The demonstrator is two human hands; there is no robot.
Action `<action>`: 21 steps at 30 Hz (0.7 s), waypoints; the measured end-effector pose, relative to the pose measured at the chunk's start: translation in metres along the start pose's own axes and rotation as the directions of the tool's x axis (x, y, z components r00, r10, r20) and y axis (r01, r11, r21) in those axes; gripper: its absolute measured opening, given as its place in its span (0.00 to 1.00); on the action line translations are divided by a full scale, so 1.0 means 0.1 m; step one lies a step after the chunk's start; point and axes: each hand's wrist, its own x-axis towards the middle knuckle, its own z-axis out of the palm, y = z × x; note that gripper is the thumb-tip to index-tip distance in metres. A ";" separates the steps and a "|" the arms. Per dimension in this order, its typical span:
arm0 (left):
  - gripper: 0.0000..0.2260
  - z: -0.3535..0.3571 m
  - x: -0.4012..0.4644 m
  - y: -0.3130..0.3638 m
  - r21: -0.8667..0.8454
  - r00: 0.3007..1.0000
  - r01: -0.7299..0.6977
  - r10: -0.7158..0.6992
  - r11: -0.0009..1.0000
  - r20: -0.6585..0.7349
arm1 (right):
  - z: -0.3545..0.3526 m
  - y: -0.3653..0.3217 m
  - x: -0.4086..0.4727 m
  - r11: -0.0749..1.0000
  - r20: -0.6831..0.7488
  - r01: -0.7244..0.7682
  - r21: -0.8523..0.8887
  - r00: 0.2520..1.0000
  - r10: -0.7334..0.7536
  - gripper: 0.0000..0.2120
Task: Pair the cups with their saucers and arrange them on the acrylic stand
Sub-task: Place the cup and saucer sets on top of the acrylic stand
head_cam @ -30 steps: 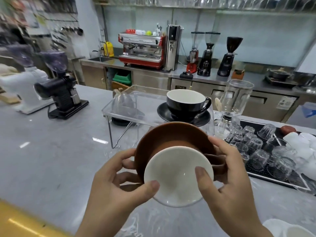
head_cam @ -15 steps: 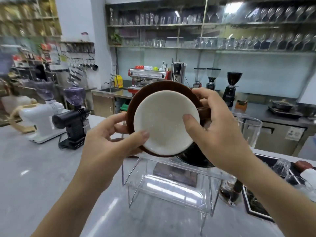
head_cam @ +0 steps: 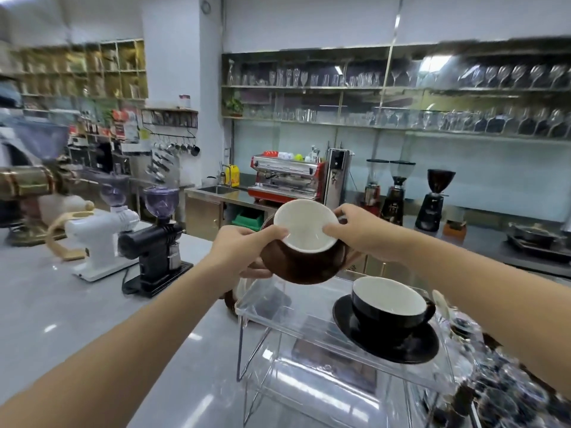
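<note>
Fingers of the left hand (head_cam: 244, 245) curl around the left side of a brown cup (head_cam: 304, 257), thumb tip pressed on its white rim; fingers of the right hand (head_cam: 363, 231) pinch the rim from the right, thumb on the inner edge. Both hands are clamped on this cup, held in the air at the frame's centre, tilted so its white inside faces the camera. A brown saucer seems to sit under the cup, but I cannot tell it apart from the cup's body.

Both forearms reach in from the lower corners. Nearest, at lower centre, stands the clear stand (head_cam: 309, 322) on the grey counter (head_cam: 77, 319). On its top shelf, right of centre, a black cup (head_cam: 389, 307) sits upright on a black saucer (head_cam: 386, 338). The left part of the shelf, just below the held cup, is bare. At lower right, beside the stand, lie blurred glasses (head_cam: 509, 390).

Further off at mid-left, a black grinder (head_cam: 154, 242) and a white grinder (head_cam: 105, 239) stand side by side on the counter.

Beyond, at centre, a red espresso machine (head_cam: 287, 179) sits on the back counter, with three dark grinders (head_cam: 398, 193) to its right. Shelves of glassware (head_cam: 401, 97) fill the upper right.
</note>
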 end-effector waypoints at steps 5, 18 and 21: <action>0.18 0.05 0.22 -0.03 0.030 0.992 0.116 -0.118 0.993 0.043 | -0.03 0.07 0.26 0.972 0.176 -0.229 0.049 0.960 0.218 0.17; 0.16 0.26 0.46 -0.12 0.319 0.988 0.134 -0.151 0.938 0.030 | 0.04 0.31 0.59 0.902 0.313 -0.418 -0.107 0.847 0.429 0.16; 0.16 0.29 0.50 -0.16 0.346 0.981 0.160 -0.187 0.924 0.044 | 0.06 0.34 0.62 0.893 0.329 -0.411 -0.185 0.830 0.451 0.14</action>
